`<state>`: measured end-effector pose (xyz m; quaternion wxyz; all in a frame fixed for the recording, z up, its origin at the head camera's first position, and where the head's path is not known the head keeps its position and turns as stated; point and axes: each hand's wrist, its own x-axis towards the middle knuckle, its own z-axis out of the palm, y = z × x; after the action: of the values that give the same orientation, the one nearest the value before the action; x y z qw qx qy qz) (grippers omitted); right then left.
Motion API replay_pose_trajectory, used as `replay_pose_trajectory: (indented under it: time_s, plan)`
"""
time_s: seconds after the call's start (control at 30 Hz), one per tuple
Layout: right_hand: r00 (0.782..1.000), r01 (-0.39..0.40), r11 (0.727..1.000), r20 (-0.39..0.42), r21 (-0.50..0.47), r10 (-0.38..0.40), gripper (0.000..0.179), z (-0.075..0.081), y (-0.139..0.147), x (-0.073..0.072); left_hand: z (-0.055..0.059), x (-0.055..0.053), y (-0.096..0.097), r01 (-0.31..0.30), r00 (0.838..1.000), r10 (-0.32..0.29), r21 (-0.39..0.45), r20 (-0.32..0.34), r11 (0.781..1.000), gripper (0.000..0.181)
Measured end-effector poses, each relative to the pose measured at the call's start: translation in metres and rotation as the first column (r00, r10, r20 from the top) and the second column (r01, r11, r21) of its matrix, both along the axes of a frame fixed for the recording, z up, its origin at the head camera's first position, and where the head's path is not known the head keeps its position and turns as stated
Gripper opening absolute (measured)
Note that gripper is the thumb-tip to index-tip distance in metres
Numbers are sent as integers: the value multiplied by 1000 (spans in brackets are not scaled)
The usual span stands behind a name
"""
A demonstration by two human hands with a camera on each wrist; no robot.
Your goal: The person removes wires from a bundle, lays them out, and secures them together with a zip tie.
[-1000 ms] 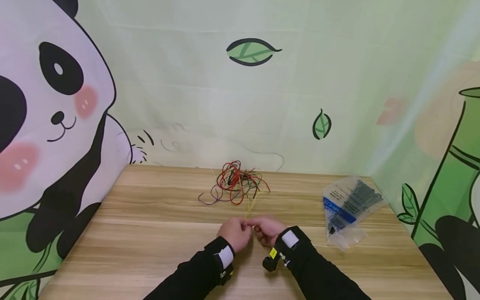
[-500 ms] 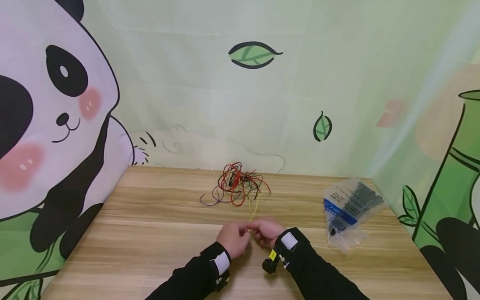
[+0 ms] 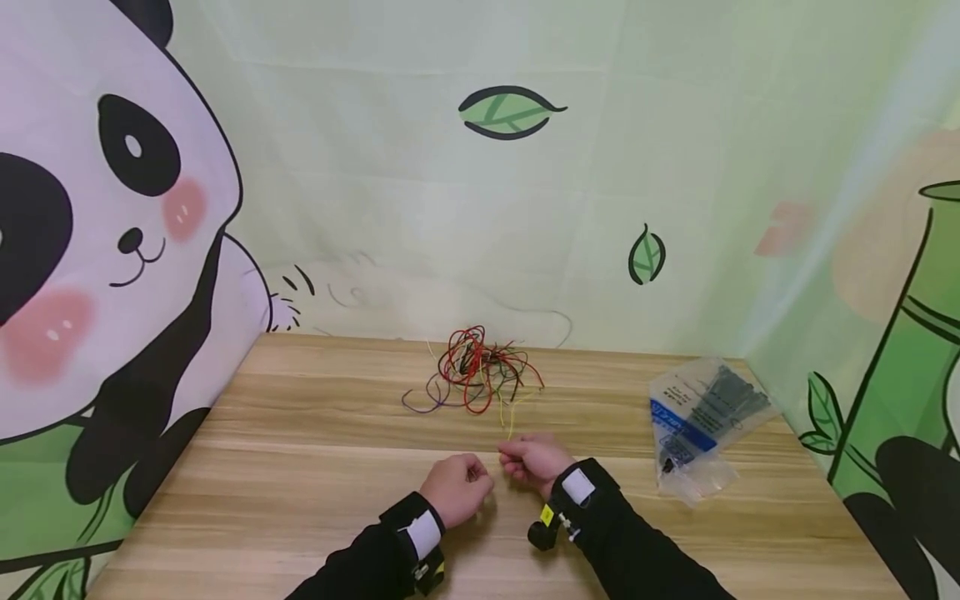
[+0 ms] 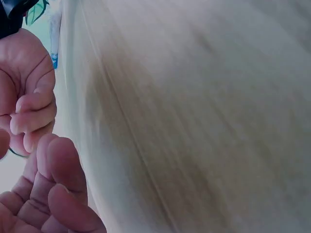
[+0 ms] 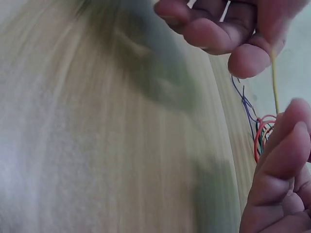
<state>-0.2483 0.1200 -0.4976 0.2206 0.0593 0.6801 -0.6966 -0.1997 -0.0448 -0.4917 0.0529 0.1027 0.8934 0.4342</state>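
My right hand [image 3: 536, 462] pinches a thin yellow wire [image 3: 512, 421], which runs back to a tangle of red, black, purple and green wires [image 3: 480, 367] at the table's rear. A little lower and to the left is my left hand [image 3: 456, 490], its fingers curled. In the right wrist view, the yellow wire [image 5: 275, 85] stretches from the right fingertips [image 5: 291, 141] to between the left thumb and finger at the top. The left wrist view shows the left hand [image 4: 48, 194] close up; I cannot make out the wire there.
A clear plastic bag [image 3: 693, 425] with a blue band and dark grey strips inside lies on the right of the wooden table [image 3: 300, 467]. A printed cloth [image 3: 375, 208] with a panda and leaves hangs behind. Both wrists wear black straps.
The hands were fingertip to fingertip on the yellow wire. My left hand has drawn away down and to the left, while the right has stayed almost in place.
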Motion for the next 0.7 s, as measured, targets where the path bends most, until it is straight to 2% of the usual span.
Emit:
replay_pose_trajectory:
  time_s: [0.07,0.17,0.33,0.5,0.7]
  plan:
    - [1000,-14,1000,-7,-20,14,14,1,-1,1,0,0,0,-20,1000,20,-7,5,1000,10]
    - [1000,-31,999,-2,-36,31,16,1,-3,1,0,0,-1,-26,999,25,-34,-49,999,13]
    - [1000,-16,999,18,-37,17,15,-3,-3,0,-3,3,-3,12,987,-25,-81,-156,997,17]
    - [1000,29,999,13,-46,-28,17,-7,-2,-2,-4,7,-6,53,983,-69,-91,-171,994,19]
    - [998,62,997,5,-41,-61,22,-8,1,-4,-5,12,-12,61,988,-75,-109,-136,992,20]
